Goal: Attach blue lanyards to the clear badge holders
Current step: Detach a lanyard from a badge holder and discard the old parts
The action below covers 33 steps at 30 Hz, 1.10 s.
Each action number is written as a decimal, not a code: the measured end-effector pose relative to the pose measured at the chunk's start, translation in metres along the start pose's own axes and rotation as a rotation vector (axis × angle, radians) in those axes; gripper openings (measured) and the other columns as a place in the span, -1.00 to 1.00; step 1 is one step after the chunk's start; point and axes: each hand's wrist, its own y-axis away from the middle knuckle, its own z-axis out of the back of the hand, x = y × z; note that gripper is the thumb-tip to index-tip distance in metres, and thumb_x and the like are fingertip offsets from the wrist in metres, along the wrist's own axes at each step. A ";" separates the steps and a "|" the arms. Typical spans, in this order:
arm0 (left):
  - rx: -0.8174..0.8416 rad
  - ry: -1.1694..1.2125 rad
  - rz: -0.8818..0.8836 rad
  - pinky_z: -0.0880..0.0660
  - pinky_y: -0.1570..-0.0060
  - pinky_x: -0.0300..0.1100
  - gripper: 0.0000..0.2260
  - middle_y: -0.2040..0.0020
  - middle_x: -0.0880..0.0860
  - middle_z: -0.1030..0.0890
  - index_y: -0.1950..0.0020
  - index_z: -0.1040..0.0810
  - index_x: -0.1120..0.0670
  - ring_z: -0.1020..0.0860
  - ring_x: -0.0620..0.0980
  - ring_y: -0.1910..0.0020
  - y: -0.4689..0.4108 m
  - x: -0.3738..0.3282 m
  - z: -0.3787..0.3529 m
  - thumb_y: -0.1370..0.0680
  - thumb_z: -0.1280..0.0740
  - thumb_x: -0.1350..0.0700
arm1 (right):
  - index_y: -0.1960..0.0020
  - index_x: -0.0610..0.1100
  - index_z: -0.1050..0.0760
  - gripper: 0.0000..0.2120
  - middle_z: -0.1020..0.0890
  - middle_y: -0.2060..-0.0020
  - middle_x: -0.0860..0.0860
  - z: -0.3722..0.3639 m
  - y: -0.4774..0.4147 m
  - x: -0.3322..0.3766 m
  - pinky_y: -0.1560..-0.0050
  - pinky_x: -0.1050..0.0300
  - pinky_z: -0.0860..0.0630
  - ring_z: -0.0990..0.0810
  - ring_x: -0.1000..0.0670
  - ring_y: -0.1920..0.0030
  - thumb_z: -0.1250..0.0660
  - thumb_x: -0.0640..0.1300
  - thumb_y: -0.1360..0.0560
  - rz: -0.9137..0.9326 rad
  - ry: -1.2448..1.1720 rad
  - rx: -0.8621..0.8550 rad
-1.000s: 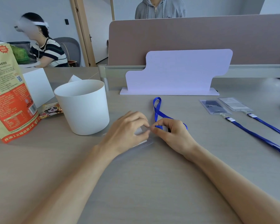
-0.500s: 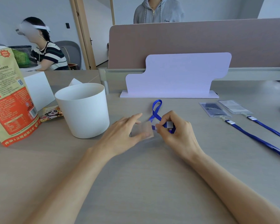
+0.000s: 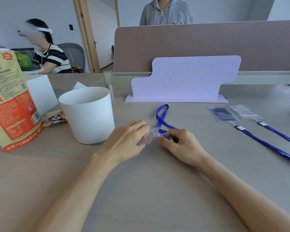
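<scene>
My left hand pinches a clear badge holder just above the desk, in the middle of the view. Touching it from the right, my right hand grips the clip end of a blue lanyard. The lanyard's loop lies on the desk behind both hands. The clip itself is mostly hidden by my fingers. At the right lie two badge holders, one dark and one pale, each with a blue lanyard attached and trailing to the right edge.
A white round tub stands just left of my left hand. A large orange snack bag and a small panda packet sit further left. A lilac card stand and a desk divider close the back. Two people are beyond.
My hands have lifted the clear holder off the desk and turned it, with the lanyard clip brought against its top edge. The lanyard loop has shifted slightly.
</scene>
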 end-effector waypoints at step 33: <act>-0.150 0.234 0.071 -0.32 0.36 -0.33 -0.82 0.28 -0.17 -0.45 0.15 -0.55 -0.01 -0.37 -0.29 0.28 -0.002 -0.010 -0.006 -0.49 -0.35 -0.10 | 0.23 -0.14 -0.56 -0.76 -0.41 0.36 0.00 -0.001 0.004 0.012 0.45 0.38 -0.22 -0.27 0.10 0.41 -0.30 -0.10 -0.58 -0.054 -0.356 0.081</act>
